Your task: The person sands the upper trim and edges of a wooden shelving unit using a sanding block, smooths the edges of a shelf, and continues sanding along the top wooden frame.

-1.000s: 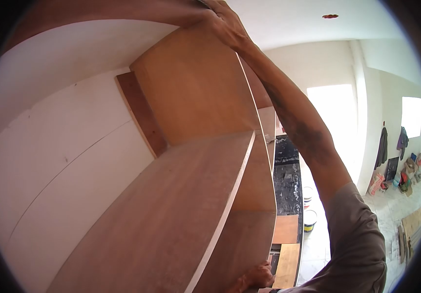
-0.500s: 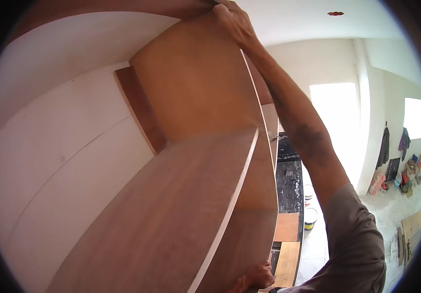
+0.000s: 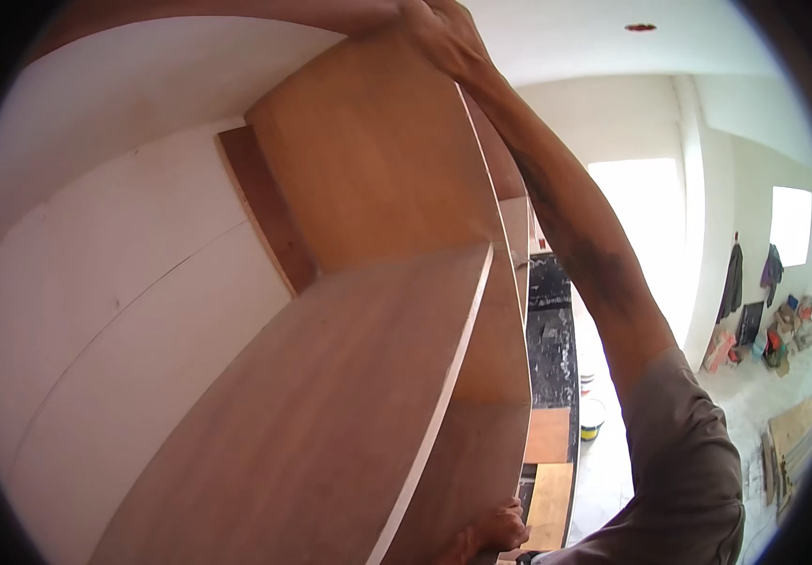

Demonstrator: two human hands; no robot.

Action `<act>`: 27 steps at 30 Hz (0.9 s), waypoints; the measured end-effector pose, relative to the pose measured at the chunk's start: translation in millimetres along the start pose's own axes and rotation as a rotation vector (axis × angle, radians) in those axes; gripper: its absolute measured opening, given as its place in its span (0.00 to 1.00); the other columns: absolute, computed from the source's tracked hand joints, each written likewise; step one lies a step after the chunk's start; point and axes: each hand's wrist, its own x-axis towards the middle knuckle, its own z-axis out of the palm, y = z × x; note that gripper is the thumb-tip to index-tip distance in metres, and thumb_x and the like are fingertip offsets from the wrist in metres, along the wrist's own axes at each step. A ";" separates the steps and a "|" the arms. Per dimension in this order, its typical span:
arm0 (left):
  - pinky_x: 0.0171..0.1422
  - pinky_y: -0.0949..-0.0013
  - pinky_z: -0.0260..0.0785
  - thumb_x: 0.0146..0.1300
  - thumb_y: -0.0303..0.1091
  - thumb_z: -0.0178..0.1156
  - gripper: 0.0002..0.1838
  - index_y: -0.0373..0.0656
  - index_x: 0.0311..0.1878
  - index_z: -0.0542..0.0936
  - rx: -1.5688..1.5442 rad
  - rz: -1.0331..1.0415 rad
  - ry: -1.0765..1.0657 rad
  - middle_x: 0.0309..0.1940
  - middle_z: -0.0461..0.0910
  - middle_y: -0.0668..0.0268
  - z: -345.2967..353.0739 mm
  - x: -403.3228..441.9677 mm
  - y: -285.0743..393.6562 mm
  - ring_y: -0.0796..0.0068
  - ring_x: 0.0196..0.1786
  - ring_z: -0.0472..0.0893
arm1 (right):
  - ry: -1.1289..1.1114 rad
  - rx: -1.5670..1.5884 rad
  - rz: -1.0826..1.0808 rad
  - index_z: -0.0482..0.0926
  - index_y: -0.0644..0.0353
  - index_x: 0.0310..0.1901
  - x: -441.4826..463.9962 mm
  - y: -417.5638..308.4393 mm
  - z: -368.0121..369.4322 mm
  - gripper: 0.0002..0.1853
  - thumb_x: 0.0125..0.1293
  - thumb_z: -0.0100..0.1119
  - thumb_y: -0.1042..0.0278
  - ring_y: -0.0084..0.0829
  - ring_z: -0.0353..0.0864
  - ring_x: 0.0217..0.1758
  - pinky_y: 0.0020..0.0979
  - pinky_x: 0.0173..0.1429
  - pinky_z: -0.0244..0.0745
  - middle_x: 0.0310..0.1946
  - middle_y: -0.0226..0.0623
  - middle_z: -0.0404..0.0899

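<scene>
A brown wooden cabinet with a shelf board (image 3: 321, 405) and a lighter tan panel (image 3: 378, 160) fills the middle of the view. High up, my right hand (image 3: 439, 38) is at the top corner of this panel, against the reddish-brown upper board (image 3: 208, 13). Its fingers are curled and partly cut off by the frame edge, so anything inside them is hidden. Low down, my left hand (image 3: 503, 527) is closed around the front edge of the cabinet's lower panel (image 3: 467, 452). The shelf's pale front edge runs diagonally left of that hand.
Beyond the cabinet lies a black, paint-marked surface (image 3: 550, 348) with wooden boards (image 3: 549, 499) on it. Paint buckets (image 3: 592, 419) stand on the pale floor. Clothes (image 3: 731, 282) hang on the far wall above piled items (image 3: 783, 339). Stacked planks (image 3: 792, 443) are at right.
My right hand has shifted slightly left along the upper board. The whole view has moved a little, and my left hand stays at the lower panel edge.
</scene>
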 end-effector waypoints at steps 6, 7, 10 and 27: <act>0.62 0.60 0.67 0.68 0.41 0.61 0.26 0.40 0.13 0.81 -0.030 -0.042 -0.021 0.16 0.79 0.56 -3.1 1.0 -0.2 0.59 0.33 0.81 | -0.047 0.062 -0.054 0.75 0.63 0.71 0.8 -2.4 -0.9 0.31 0.78 0.43 0.48 0.52 0.74 0.70 0.43 0.76 0.67 0.65 0.56 0.77; 0.62 0.60 0.67 0.68 0.41 0.61 0.26 0.40 0.13 0.81 -0.023 -0.024 -0.040 0.17 0.79 0.56 0.2 -2.4 3.7 0.59 0.33 0.81 | -0.041 0.032 -0.027 0.74 0.63 0.71 -2.3 12.7 -2.4 0.32 0.78 0.43 0.47 0.52 0.74 0.71 0.43 0.76 0.66 0.66 0.56 0.76; 0.62 0.60 0.67 0.68 0.42 0.61 0.26 0.40 0.13 0.81 0.010 -0.004 -0.065 0.17 0.80 0.57 -2.1 -0.7 0.2 0.59 0.32 0.81 | -0.053 -0.027 -0.017 0.74 0.64 0.71 6.6 48.1 -3.2 0.34 0.78 0.43 0.44 0.52 0.73 0.72 0.43 0.78 0.65 0.69 0.56 0.74; 0.61 0.61 0.67 0.68 0.42 0.60 0.25 0.41 0.14 0.81 0.003 0.003 -0.055 0.17 0.80 0.55 -7.9 3.7 1.3 0.59 0.28 0.81 | -0.239 0.093 0.107 0.71 0.67 0.73 13.4 42.7 -18.0 0.40 0.76 0.44 0.37 0.52 0.65 0.78 0.47 0.80 0.58 0.72 0.60 0.70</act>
